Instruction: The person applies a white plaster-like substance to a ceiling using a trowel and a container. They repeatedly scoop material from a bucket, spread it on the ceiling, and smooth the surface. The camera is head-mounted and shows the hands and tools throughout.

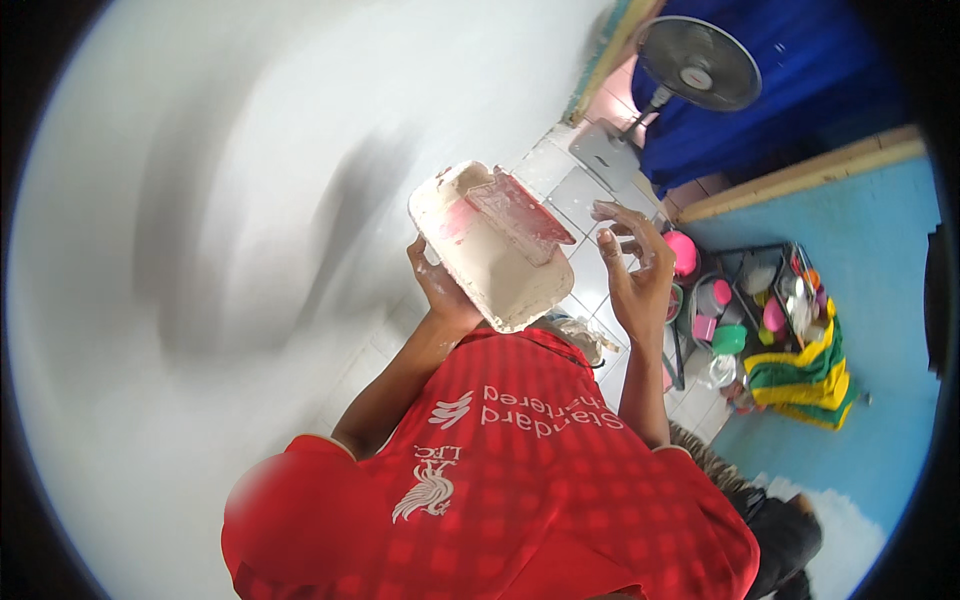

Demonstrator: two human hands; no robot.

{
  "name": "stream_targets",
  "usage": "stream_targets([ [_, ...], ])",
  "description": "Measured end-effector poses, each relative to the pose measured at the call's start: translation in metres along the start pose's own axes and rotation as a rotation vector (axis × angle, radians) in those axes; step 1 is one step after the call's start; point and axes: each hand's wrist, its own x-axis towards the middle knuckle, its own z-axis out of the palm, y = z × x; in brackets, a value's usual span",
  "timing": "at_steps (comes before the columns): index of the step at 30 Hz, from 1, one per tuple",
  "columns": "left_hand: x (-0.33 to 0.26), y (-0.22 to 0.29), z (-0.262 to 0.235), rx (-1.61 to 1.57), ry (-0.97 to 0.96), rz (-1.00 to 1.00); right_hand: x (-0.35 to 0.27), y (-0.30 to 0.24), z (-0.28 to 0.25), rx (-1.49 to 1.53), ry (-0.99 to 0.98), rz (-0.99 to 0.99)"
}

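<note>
My left hand (441, 289) grips a white rectangular plastic tub (459, 266) from its left side, holding it in front of my chest. White paste coats the tub's inside and rim. Across its far right part lies a flat red spreader (524, 211), smeared with the same paste and jutting over the rim. Just right of the tub, my right hand (637, 262) is raised with nothing in it. Its fingers are bent but apart, and white residue marks them.
A white wall (250, 180) fills the left side. Beyond the tub, a fan (697, 70) stands on white floor tiles by a blue curtain (800, 90). At right, a dark rack (750, 265) holds colourful kitchenware beside a green-and-yellow cloth (800, 375) against a blue wall (880, 270).
</note>
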Motion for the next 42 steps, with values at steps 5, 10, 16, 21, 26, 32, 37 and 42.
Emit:
stream_targets([
  [5, -0.027, 0.013, 0.059, -0.094, -0.141, -0.011, -0.061, 0.002, -0.035, 0.046, 0.163, 0.225],
  [10, -0.013, 0.012, 0.037, -0.029, -0.003, -0.240, -0.094, 0.010, -0.050, 0.060, 0.298, 0.456],
  [16, -0.022, -0.003, -0.030, 0.550, -0.018, -0.179, -0.131, 0.038, -0.059, -0.013, 0.371, 0.651],
  [21, 0.027, 0.019, -0.017, 0.046, 0.020, -0.656, -0.187, 0.128, -0.017, -0.215, 0.502, 0.846],
  [26, 0.031, -0.012, -0.039, -0.257, 0.035, -0.929, -0.271, 0.211, 0.026, -0.321, 0.428, 1.063],
  [32, 0.023, -0.063, -0.121, -0.068, 0.226, -1.034, -0.339, 0.289, 0.090, -0.313, 0.193, 1.282],
  [37, 0.011, -0.129, -0.171, -0.153, 0.148, -1.020, -0.358, 0.395, 0.122, -0.251, 0.030, 1.356],
  [42, -0.009, -0.223, -0.222, -0.407, 0.140, -0.993, -0.380, 0.541, 0.157, -0.493, 0.011, 1.349],
])
